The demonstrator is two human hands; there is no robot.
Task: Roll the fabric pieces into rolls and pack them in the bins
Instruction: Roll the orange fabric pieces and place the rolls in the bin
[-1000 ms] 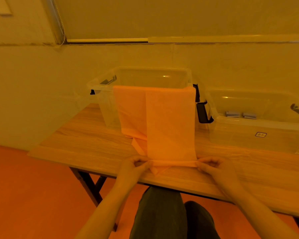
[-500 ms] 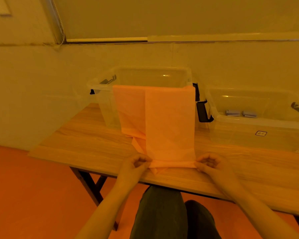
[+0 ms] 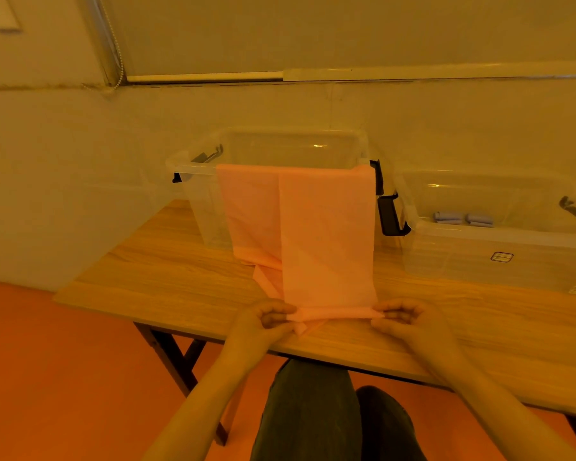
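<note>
Starting the roll at the near edge of the pink fabric

Our left hand (image 3: 266, 322) and right hand (image 3: 401, 319) each pinch one end of the thin roll (image 3: 335, 312) low in the frame; its long axis runs left to right, while the pink fabric (image 3: 326, 234) stretches away across the surface (image 3: 180, 274) and drapes over the rim of the clear bin (image 3: 193, 168). We should probably turn both ends evenly, keeping tension, so the roll stays straight and tight.

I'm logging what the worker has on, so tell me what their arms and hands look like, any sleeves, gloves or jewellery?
Both forearms are bare, with no sleeves in view. The left hand and right hand wear no gloves, and no watch, ring or bracelet shows.
</note>
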